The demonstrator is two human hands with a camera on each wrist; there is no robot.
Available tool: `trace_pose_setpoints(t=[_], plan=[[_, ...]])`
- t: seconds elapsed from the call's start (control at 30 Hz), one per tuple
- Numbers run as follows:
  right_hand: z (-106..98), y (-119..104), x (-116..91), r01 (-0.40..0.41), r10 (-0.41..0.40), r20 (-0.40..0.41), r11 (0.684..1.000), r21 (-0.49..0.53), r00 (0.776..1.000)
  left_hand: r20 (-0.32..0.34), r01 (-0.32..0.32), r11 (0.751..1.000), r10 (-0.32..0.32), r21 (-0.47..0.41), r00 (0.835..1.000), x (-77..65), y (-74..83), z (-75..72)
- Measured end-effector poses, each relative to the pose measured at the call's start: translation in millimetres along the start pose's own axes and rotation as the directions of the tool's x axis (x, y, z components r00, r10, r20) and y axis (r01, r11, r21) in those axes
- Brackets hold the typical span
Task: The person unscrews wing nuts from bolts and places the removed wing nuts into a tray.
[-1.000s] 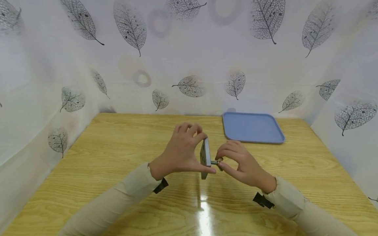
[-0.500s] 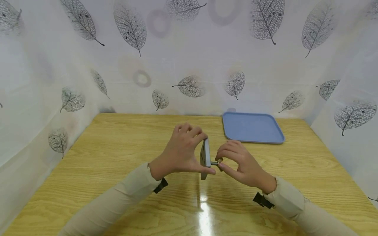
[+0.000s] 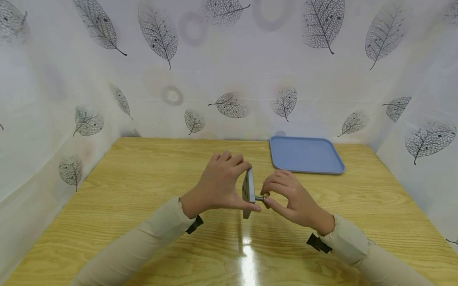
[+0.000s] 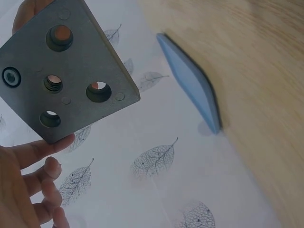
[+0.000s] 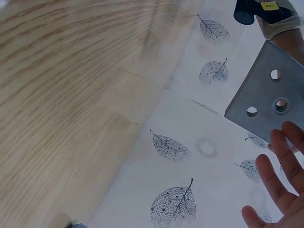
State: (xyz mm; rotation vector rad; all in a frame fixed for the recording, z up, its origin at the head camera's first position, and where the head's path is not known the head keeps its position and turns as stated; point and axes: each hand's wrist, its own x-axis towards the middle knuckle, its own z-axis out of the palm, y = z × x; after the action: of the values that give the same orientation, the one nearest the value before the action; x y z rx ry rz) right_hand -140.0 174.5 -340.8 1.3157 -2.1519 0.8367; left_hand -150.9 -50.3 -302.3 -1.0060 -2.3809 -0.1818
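Observation:
My left hand (image 3: pixel 222 184) holds a grey metal plate (image 3: pixel 248 186) on edge above the table, thumb at the lower edge and fingers over the top. In the left wrist view the plate (image 4: pixel 78 61) shows several round holes, one threaded, and a socket-head bolt (image 4: pixel 11 77) seated in a corner. The bolt's threaded shank (image 3: pixel 259 198) sticks out on the plate's right side. A brass-coloured wing nut (image 3: pixel 266 194) sits at the shank's end, pinched between thumb and forefinger of my right hand (image 3: pixel 295 196). In the right wrist view the nut is out of sight.
A blue tray (image 3: pixel 305 155) lies at the back right of the wooden table (image 3: pixel 171 171). White sheeting (image 3: pixel 229 67) printed with leaves hangs behind and at both sides. Dark straps (image 3: pixel 319 243) show at the wrists.
My left hand and the plate have sunk very slightly. The right hand stays in the same place, still pinching the wing nut.

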Motion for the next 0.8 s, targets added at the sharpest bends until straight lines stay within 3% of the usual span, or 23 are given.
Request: trace_pose_setpoints(t=[0.1, 0.2, 0.37, 0.5, 0.6, 0.7, 0.8], plan=[[0.3, -0.1, 0.4, 0.018, -0.018, -0.022, 1.000, 0.002, 1.000, 0.000, 0.006, 1.000, -0.006, -0.009, 1.000, 0.1, 0.1, 0.1], [1.1, -1.5, 2.7, 0.085, -0.086, -0.096, 0.996, -0.018, 0.992, -0.002, 0.012, 1.000, -0.012, -0.005, 1.000, 0.4, 0.1, 0.3], [0.8, -6.5, 7.6, 0.221, -0.239, -0.214, 0.969, -0.108, 0.947, -0.017, 0.015, 1.000, -0.015, 0.004, 1.000, 0.8, -0.3, 0.9], [0.1, -9.8, 7.6, 0.303, -0.339, -0.232, 0.936, -0.177, 0.912, -0.021, 0.019, 1.000, -0.019, 0.006, 1.000, 0.8, -1.1, 2.3], [0.1, -11.2, 7.1, 0.339, -0.372, -0.227, 0.925, -0.173, 0.900, -0.014, 0.029, 1.000, -0.029, -0.010, 0.999, 1.0, -1.4, 2.6], [-0.4, -10.6, 7.5, 0.330, -0.349, -0.239, 0.937, -0.114, 0.906, -0.005, 0.038, 0.999, -0.038, -0.021, 0.999, 1.3, -1.1, 1.6], [-2.4, -7.8, 7.2, 0.242, -0.240, -0.235, 0.970, -0.020, 0.942, 0.000, 0.039, 0.999, -0.039, -0.022, 0.999, 1.3, -0.8, 1.3]])
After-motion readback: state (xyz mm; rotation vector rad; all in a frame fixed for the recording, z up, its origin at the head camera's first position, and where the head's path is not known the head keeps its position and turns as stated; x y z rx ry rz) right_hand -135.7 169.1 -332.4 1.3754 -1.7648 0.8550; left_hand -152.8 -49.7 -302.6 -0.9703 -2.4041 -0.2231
